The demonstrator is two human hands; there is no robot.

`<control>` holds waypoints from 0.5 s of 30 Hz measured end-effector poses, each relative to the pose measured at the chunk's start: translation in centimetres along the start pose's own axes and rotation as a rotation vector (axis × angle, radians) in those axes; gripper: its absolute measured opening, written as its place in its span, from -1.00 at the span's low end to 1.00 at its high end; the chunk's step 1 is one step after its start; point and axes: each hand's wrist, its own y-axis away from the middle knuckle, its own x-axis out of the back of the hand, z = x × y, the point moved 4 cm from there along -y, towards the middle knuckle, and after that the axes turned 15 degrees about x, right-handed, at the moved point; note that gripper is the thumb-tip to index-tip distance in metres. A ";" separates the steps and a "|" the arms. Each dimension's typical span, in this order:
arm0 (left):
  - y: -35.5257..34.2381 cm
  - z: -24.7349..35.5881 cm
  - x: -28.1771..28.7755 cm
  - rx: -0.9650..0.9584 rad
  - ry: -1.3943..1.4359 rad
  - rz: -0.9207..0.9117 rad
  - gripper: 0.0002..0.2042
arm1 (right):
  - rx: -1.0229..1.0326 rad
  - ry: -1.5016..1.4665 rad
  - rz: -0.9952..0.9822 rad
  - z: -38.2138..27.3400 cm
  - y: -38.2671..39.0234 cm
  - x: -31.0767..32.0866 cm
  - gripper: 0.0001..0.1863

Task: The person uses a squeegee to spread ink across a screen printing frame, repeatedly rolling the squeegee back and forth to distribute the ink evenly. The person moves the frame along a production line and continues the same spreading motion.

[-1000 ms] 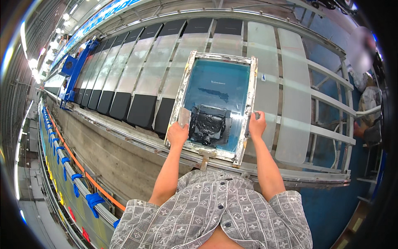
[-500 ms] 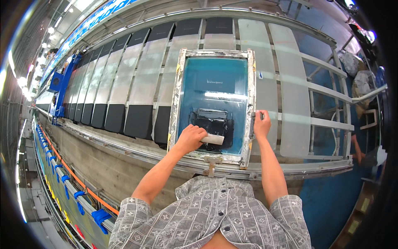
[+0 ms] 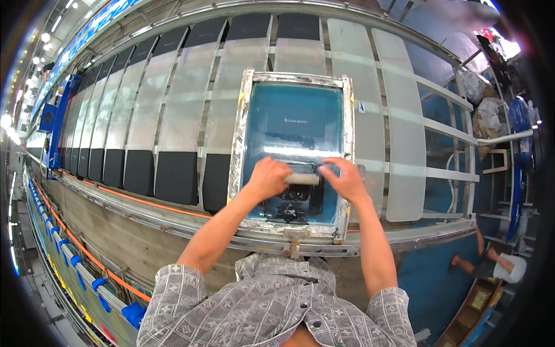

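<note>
A screen-printing frame (image 3: 236, 153) with worn metal sides and blue-green mesh (image 3: 289, 101) lies in front of me. My left hand (image 3: 270, 178) is wrapped round the left end of a squeegee (image 3: 303, 179) with a pale handle, held across the lower mesh. At the squeegee's right end is my right hand (image 3: 348, 182), its thumb and fingers apart; whether it touches the handle is unclear. Black ink (image 3: 295, 209) is smeared on the mesh on the near side of the squeegee. The squeegee's blade is hard to make out.
Long pallets (image 3: 188, 95) stand side by side to the left, dark fabric pieces (image 3: 176, 176) at their ends. Bare pale pallets (image 3: 402, 133) lie to the right. A metal rail (image 3: 404, 238) runs along the near side. Another person (image 3: 503, 267) is at the far right.
My left hand and the squeegee have moved away from me, up the mesh. My right hand has left the frame's right side and come over to the squeegee.
</note>
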 end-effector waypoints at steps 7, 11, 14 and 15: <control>-3.5 -1.0 -0.1 0.067 -0.014 0.003 -0.85 | 0.190 0.420 -0.258 0.3 -3.2 -6.0 -0.74; 0.1 0.1 -1.0 0.045 0.027 0.060 -0.89 | 0.278 0.423 -0.219 -0.3 0.2 -7.2 -0.77; 5.9 1.8 -2.4 0.052 0.003 -0.004 -0.88 | 0.289 0.418 -0.235 -2.4 5.9 -8.1 -0.74; 7.4 2.2 -2.3 0.049 -0.007 -0.064 -0.80 | 0.234 0.344 -0.288 -3.1 6.5 -7.9 -0.69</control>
